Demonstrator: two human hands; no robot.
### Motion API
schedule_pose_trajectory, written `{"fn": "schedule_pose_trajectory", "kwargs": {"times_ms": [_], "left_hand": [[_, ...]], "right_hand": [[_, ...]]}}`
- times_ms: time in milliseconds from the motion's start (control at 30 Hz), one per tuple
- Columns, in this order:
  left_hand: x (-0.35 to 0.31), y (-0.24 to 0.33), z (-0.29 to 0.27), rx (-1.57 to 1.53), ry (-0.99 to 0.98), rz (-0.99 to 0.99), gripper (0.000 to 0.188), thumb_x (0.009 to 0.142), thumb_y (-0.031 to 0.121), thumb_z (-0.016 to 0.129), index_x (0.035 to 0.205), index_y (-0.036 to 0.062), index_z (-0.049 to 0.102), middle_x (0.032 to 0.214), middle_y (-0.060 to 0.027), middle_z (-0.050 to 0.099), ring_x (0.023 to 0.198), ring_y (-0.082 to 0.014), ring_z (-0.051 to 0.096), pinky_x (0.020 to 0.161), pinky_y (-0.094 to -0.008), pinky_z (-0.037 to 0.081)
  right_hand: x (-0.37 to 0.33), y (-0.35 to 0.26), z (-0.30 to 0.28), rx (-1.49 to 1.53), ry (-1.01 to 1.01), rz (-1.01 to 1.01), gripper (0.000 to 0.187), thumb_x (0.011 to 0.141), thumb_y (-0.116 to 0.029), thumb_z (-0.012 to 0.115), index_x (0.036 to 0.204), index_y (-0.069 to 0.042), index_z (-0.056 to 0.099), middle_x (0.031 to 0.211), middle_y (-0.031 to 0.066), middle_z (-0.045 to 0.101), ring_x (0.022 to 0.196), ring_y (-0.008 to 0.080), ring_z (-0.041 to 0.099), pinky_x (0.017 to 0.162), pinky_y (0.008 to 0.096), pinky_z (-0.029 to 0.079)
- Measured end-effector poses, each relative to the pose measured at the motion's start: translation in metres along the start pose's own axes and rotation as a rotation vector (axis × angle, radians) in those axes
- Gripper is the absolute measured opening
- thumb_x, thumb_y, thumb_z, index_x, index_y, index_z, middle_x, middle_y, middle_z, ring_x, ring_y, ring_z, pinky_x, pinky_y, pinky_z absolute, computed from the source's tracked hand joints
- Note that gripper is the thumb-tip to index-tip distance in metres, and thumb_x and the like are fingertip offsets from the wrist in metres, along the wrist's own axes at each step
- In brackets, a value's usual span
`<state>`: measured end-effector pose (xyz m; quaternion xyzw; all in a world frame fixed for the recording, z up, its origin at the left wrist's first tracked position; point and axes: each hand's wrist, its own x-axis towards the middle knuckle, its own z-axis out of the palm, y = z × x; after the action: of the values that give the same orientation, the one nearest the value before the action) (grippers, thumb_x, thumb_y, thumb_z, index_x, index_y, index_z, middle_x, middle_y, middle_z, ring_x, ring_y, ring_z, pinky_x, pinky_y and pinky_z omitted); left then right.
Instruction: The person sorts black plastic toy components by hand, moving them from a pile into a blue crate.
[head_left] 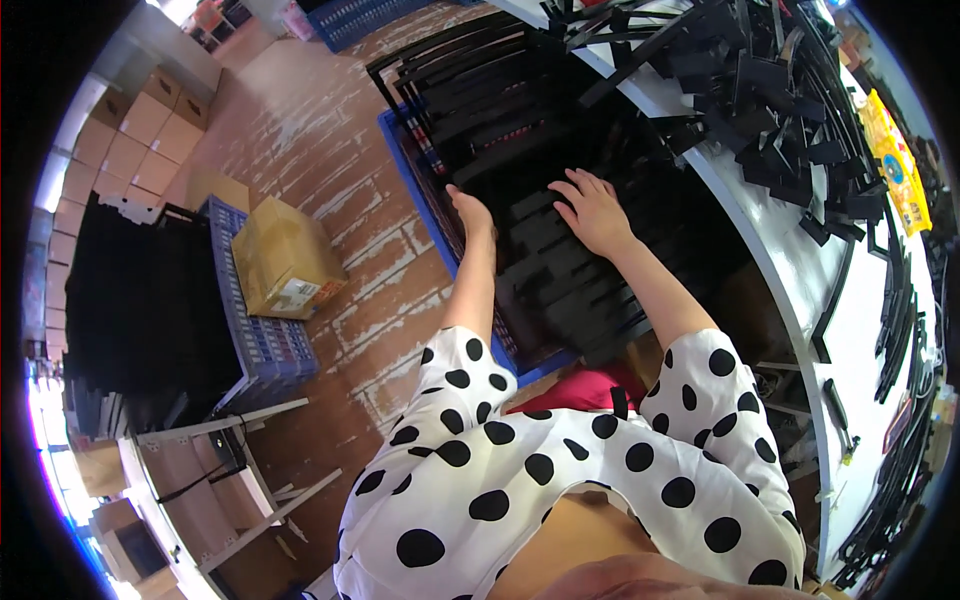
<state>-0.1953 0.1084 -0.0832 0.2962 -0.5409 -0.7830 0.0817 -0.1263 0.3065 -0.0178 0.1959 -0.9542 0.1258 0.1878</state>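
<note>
Black rectangular frames [520,205] stand packed closely in a large blue crate [428,215] in front of me. Over the crate's left side is my left hand [472,212], at the edge of the frames; its thumb points away from me and most of its fingers are hidden. My right hand [592,212] is above the middle of the stack, fingers apart, with nothing visible in it. Whether it touches the frames I cannot tell. Some frames carry small strips with red and white marks.
A white table [775,270] curves along my right, piled with black strips and flat black pieces [760,110]; a yellow packet [895,160] lies there. At left, a cardboard box [285,258] sits by another blue crate [255,335] and black stacks. Stacked cartons [140,135] stand farther off.
</note>
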Motion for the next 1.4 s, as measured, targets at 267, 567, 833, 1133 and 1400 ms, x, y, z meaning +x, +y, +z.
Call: {"fn": "schedule_pose_trajectory", "kwargs": {"times_ms": [267, 567, 833, 1133, 1400], "left_hand": [[0.042, -0.032, -0.045, -0.125, -0.130, 0.005, 0.071, 0.103, 0.058, 0.026, 0.122, 0.0000, 0.062, 0.110, -0.0098, 0.066, 0.104, -0.0222, 0.057, 0.097, -0.0312, 0.039], [0.069, -0.004, -0.091, 0.063, -0.234, 0.066, 0.039, 0.096, 0.039, 0.053, 0.104, 0.0018, 0.062, 0.100, -0.0097, 0.065, 0.095, -0.0242, 0.058, 0.093, -0.0378, 0.044], [0.007, 0.106, -0.010, 0.847, -0.567, 1.139, 0.041, 0.084, 0.026, 0.075, 0.122, 0.0154, 0.066, 0.134, -0.0176, 0.056, 0.128, -0.0332, 0.049, 0.111, -0.0436, 0.034], [0.057, 0.094, 0.014, 1.427, -0.614, 1.110, 0.049, 0.090, 0.047, 0.064, 0.137, 0.0391, 0.056, 0.156, -0.0098, 0.035, 0.146, -0.0297, 0.027, 0.119, -0.0485, 0.013], [0.087, 0.114, 0.017, 1.394, -0.675, 0.978, 0.047, 0.082, 0.044, 0.073, 0.128, 0.0391, 0.064, 0.153, -0.0097, 0.039, 0.144, -0.0285, 0.029, 0.119, -0.0483, 0.012]], "right_hand": [[0.065, 0.007, 0.020, 0.423, 0.106, 0.346, 0.053, 0.095, -0.034, 0.061, 0.134, -0.002, 0.044, 0.098, 0.0160, 0.067, 0.088, 0.0273, 0.069, 0.075, 0.0383, 0.055], [0.132, 0.063, 0.066, 1.397, 0.063, 1.155, 0.038, 0.088, -0.023, 0.073, 0.115, -0.001, 0.059, 0.109, 0.0135, 0.064, 0.088, 0.0249, 0.067, 0.079, 0.0337, 0.057], [0.115, 0.071, 0.067, 1.145, 0.013, 1.228, 0.031, 0.083, -0.002, 0.072, 0.110, 0.001, 0.059, 0.101, 0.0149, 0.067, 0.089, 0.0256, 0.067, 0.077, 0.0357, 0.059], [0.095, 0.084, 0.025, 1.610, 0.062, 1.384, 0.030, 0.087, 0.004, 0.063, 0.116, 0.003, 0.054, 0.104, 0.0169, 0.064, 0.090, 0.0318, 0.068, 0.084, 0.0432, 0.060], [0.098, 0.089, -0.007, 1.715, 0.184, 0.868, 0.018, 0.081, -0.003, 0.075, 0.091, -0.004, 0.061, 0.094, 0.0102, 0.063, 0.088, 0.0223, 0.065, 0.083, 0.0376, 0.060]]}}
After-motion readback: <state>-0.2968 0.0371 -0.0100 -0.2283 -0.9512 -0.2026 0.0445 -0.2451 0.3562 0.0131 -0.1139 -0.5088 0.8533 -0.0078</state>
